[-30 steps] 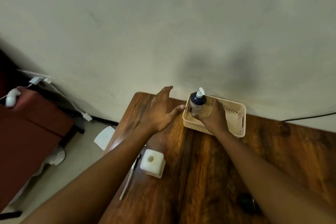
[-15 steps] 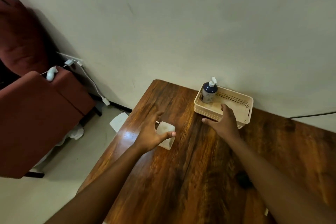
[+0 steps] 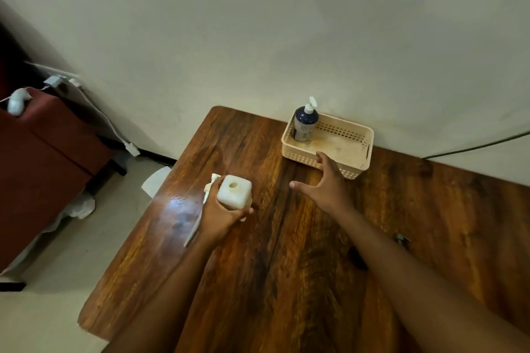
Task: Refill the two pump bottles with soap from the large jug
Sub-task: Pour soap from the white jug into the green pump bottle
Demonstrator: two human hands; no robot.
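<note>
A square white bottle [image 3: 233,192] with an open round neck is held in the grip of the left hand [image 3: 219,216]: the thumb is pressed against its near side and the fingers are wrapped round its far left side. The bottle is kept upright, and whether its base touches the desk [image 3: 286,252] cannot be told. A white pump head with its long dip tube [image 3: 200,209] is seen lying on the desk just left of this hand, partly hidden by it.

The right hand [image 3: 324,183] is held empty above the desk, its grip spread wide with the thumb pointed left and the fingers stretched toward a cream perforated basket [image 3: 358,165]. The fingertips are seen at the basket's near wall; whether it is touched cannot be told.

The basket is set at the desk's far edge, against the wall [image 3: 286,37]. In its left far corner a dark blue pump bottle [image 3: 305,125] with a white pump is stood upright; the rest of the basket floor is bare.

Left of the desk a dark red chair [image 3: 43,157] is placed, with white cables [image 3: 94,114] trailed over it and down the wall. A white sheet [image 3: 156,185] lies on the floor by the desk's edge.
</note>
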